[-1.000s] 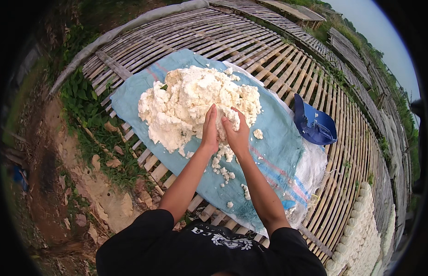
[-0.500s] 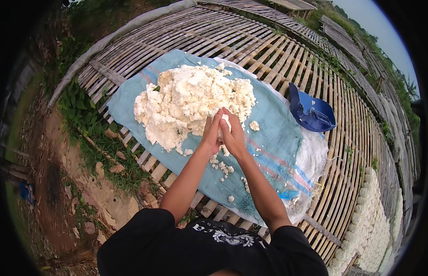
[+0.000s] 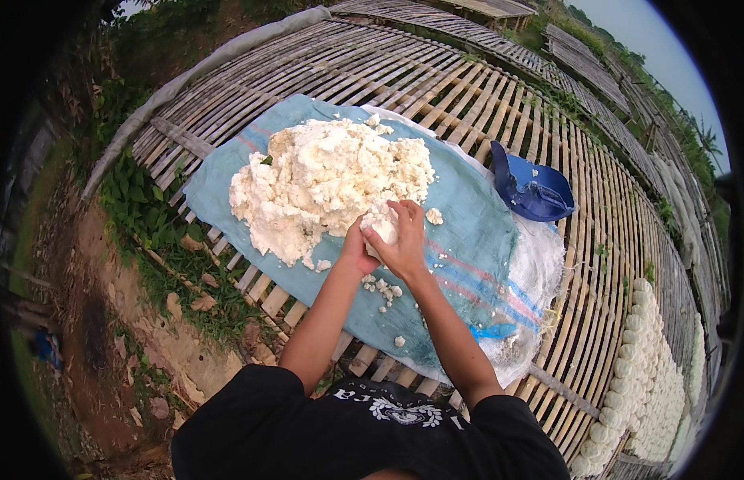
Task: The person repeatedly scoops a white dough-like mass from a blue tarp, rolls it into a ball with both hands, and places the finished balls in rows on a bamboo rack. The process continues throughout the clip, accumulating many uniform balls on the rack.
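Note:
A white lump (image 3: 381, 222) of crumbly material is cupped between my left hand (image 3: 356, 246) and my right hand (image 3: 405, 244), fingers curled round it. They are at the near right edge of a large lumpy white pile (image 3: 308, 172) lying on a faded blue woven sack (image 3: 476, 248) with red stripes. Loose crumbs (image 3: 384, 288) are scattered just below my hands. A white sack (image 3: 540, 256) shows from under the blue one.
A slatted bamboo platform (image 3: 580, 256) carries the sacks. A blue cut plastic scoop (image 3: 532, 188) rests at the right. Rows of white rounds (image 3: 644, 360) lie at lower right. Dirt and plants (image 3: 164, 304) border the left, with more racks (image 3: 588, 60) behind.
My hands first closed together over the lump, then parted slightly at the fingers, so more of the lump now shows. The view has also shifted a little.

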A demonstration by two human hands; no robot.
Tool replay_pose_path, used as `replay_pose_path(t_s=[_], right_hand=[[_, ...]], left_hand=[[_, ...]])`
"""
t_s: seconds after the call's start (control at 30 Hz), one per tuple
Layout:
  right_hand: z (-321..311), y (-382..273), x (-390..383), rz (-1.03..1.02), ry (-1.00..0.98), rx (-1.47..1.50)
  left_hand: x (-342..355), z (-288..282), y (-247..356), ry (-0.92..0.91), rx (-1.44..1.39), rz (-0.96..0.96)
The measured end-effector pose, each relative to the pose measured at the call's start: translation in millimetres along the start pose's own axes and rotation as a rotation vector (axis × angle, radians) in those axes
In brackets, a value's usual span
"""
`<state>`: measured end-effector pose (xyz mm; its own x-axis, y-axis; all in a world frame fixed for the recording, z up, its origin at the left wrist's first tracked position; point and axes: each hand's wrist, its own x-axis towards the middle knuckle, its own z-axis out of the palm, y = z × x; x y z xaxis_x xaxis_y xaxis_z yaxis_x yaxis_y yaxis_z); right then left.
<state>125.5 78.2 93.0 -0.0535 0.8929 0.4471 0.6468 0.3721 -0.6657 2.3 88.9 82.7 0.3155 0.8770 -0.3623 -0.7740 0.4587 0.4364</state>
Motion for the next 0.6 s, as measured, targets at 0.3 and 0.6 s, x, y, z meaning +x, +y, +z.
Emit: replay_pose_path(t_s=[0.3,0.6], right_hand=[[-15,11,-19,0.016,-0.193,0.188],[-36,-9,-29,0.2,-0.105,0.104]], left_hand=[[-22,-9,-26,0.193,0.05,-0.33],[-25,-6,-59,-0.004,0.114,0.088]])
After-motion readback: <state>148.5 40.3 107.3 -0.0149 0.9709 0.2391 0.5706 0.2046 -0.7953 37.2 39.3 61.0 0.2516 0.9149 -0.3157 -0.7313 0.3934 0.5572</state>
